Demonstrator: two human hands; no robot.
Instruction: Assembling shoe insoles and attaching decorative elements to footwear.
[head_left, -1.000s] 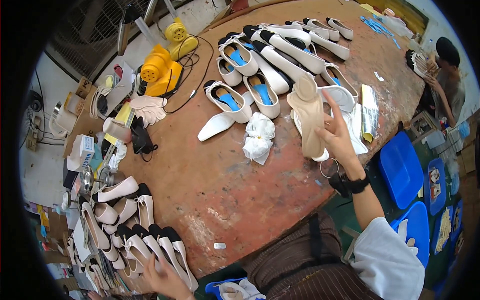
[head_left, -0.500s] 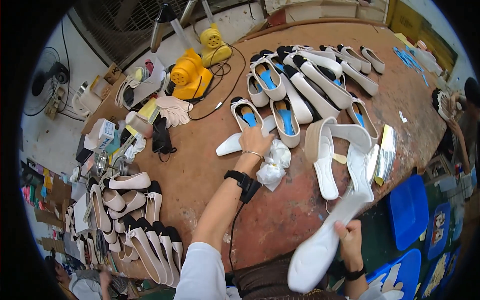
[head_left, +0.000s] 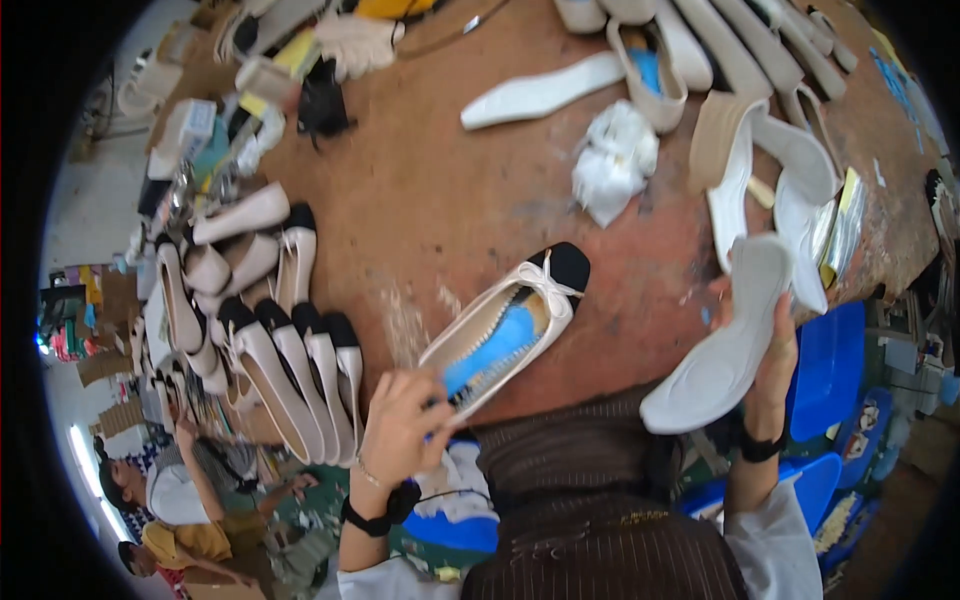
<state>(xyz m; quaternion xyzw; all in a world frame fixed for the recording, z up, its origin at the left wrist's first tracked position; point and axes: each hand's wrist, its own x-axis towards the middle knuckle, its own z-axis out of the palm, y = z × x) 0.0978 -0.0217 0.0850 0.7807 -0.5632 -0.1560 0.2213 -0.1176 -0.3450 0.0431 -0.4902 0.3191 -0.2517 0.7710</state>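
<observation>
My left hand (head_left: 405, 425) is closed round the heel end of a pale ballet flat (head_left: 540, 320) with a black toe cap and a small bow. A blue piece (head_left: 490, 350) lies along the inside of this shoe. On the right, my right hand (head_left: 775, 345) grips a white insole (head_left: 720, 340), held tilted with its broad end toward me. Beyond the hands, another white insole (head_left: 540, 92) lies on the table, close to a crumpled white wad (head_left: 615, 160).
Several black-toed flats (head_left: 285, 370) stand grouped at the left, and more pale shoes (head_left: 720, 40) fill the far right. White insoles with a beige strip (head_left: 720, 150) rest near the right edge. Blue bins (head_left: 830, 370) sit below it. Co-workers (head_left: 180, 480) are at lower left.
My left hand has taken a flat from the far shoes and brought it near me. My right hand has raised its insole and turned it more upright. The view has shifted downward.
</observation>
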